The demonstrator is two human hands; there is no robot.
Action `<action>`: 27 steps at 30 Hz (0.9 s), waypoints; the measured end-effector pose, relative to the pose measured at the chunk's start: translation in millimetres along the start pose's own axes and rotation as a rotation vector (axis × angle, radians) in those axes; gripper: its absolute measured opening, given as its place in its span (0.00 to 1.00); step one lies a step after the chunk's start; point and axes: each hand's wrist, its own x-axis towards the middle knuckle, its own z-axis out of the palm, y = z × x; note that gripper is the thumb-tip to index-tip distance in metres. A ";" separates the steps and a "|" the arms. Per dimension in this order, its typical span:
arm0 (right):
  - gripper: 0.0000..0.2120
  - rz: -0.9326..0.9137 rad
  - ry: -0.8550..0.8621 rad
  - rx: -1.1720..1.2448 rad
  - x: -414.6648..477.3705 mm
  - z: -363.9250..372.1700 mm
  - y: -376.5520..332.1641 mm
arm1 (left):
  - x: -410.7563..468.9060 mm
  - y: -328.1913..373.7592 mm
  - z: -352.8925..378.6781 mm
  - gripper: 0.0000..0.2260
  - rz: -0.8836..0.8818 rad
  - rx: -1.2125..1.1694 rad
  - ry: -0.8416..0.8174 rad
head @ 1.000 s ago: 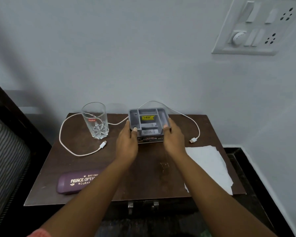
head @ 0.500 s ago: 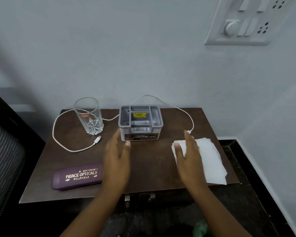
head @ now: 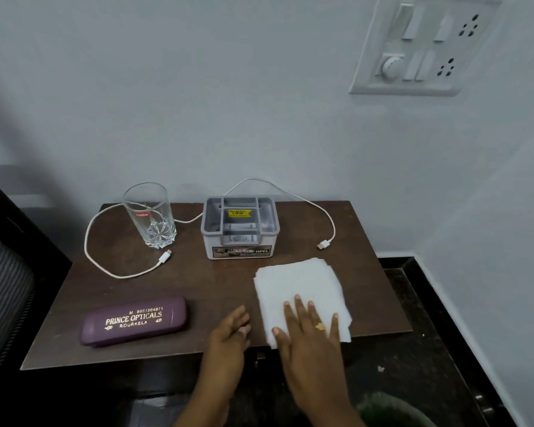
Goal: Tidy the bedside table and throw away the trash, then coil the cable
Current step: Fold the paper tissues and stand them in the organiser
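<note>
A white paper tissue (head: pixel 296 285) lies flat on the brown bedside table (head: pixel 198 282), at its front right. My right hand (head: pixel 309 331) rests flat on the tissue's near part, fingers spread. My left hand (head: pixel 232 334) hovers beside it at the table's front edge, fingers relaxed, holding nothing. A white cable (head: pixel 88 241) loops behind the grey organizer box (head: pixel 239 235), with one plug (head: pixel 164 257) near the glass and the other plug (head: pixel 323 244) at the right. A purple spectacle case (head: pixel 133 323) lies front left. An empty glass (head: pixel 150 218) stands back left.
A switchboard (head: pixel 420 47) is on the wall, upper right. A dark bed frame and striped mattress (head: pixel 3 288) border the table's left side. Dark floor (head: pixel 413 365) lies to the right, with something green (head: pixel 389 408) low at the bottom right.
Both hands let go of the organizer box and drew back toward the table's front. My right hand slid onto the tissue, which now lies further in on the table.
</note>
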 end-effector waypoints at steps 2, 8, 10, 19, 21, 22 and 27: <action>0.31 -0.022 -0.027 0.025 -2.8 -0.9 -24.6 | 0.1 -1.0 -15.4 0.20 -0.008 -0.022 0.053; 0.22 -0.070 -0.011 0.133 -3.8 3.3 -74.4 | -16.8 4.6 -55.2 0.22 -0.021 -0.114 0.180; 0.16 -0.091 0.104 0.210 -4.6 0.5 -75.2 | -26.1 1.0 -62.4 0.21 -0.030 -0.097 0.225; 0.16 -0.276 -0.007 0.328 -12.1 1.8 -66.7 | -20.3 -16.4 -70.4 0.10 -0.207 0.094 0.200; 0.15 -0.298 -0.010 0.295 -13.5 2.9 -65.3 | -19.9 -13.5 -66.9 0.12 -0.239 0.073 0.190; 0.13 -0.301 -0.006 0.288 -12.9 2.2 -64.5 | -19.5 -12.3 -65.4 0.12 -0.246 0.052 0.188; 0.08 -0.281 0.022 0.355 -10.8 -1.4 -66.3 | -19.2 -10.9 -60.0 0.12 -0.225 0.020 0.163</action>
